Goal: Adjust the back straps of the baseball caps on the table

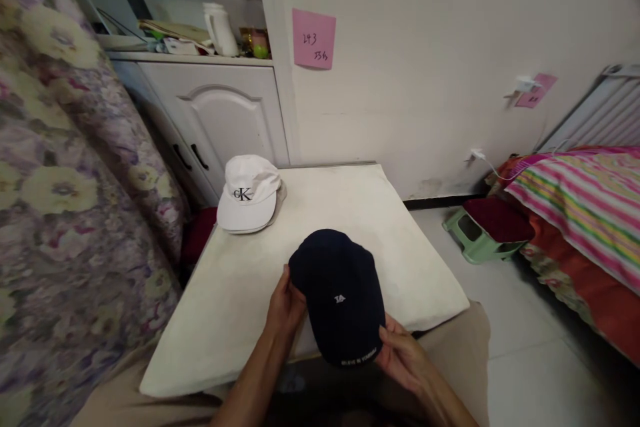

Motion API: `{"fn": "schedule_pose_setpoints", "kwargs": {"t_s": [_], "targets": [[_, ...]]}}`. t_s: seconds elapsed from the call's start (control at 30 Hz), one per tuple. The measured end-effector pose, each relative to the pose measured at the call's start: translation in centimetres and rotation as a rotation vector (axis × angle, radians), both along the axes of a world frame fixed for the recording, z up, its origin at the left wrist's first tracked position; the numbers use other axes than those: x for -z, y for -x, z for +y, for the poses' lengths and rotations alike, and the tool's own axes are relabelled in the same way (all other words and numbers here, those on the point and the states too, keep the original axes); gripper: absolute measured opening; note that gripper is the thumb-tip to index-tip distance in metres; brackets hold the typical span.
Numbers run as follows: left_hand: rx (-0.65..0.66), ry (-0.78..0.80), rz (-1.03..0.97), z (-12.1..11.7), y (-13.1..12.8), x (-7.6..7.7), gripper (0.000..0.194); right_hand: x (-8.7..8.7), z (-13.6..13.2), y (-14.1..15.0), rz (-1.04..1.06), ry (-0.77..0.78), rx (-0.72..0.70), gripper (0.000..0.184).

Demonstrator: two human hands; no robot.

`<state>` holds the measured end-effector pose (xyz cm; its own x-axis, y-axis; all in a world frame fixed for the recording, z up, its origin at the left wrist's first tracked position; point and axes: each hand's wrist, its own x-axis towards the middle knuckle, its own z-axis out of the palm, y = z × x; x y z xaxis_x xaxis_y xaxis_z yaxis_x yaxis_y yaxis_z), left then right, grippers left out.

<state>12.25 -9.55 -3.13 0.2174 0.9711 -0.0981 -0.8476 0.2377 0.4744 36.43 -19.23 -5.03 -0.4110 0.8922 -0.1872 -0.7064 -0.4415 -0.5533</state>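
Our cream worktop stands by the wall; above its near edge, our left hand pinches the navy cap at its side, our right hand its brim. We judge it light, soft-crowned, best held by the stiffer brim.

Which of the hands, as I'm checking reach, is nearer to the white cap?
Left. The left hand holds the navy cap, short of the white cap and slightly right; the right hand, at the navy cap's edge, is farther right and farther off.
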Motion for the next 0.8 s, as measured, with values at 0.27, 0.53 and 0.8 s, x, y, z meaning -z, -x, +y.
{"fn": "schedule_pose_setpoints", "kwargs": {"t_s": [0.27, 0.53, 0.8], "targets": [[-0.005, -0.011, 0.513, 0.0, -0.8, 0.2, 0.025, -7.5, 15.4, -5.3, -0.084, -0.316, 0.304, 0.049], [-0.029, -0.004, 0.602, 0.1, -0.9, 0.4, 0.024, -6.2, 30.3, -6.3, -0.229, -0.106, 0.585, 0.021], [-0.032, 0.002, 0.624, 0.2, -0.9, 0.4, 0.023, 0.2, 32.4, -7.0, -0.321, 0.125, 0.646, 0.033]]}}
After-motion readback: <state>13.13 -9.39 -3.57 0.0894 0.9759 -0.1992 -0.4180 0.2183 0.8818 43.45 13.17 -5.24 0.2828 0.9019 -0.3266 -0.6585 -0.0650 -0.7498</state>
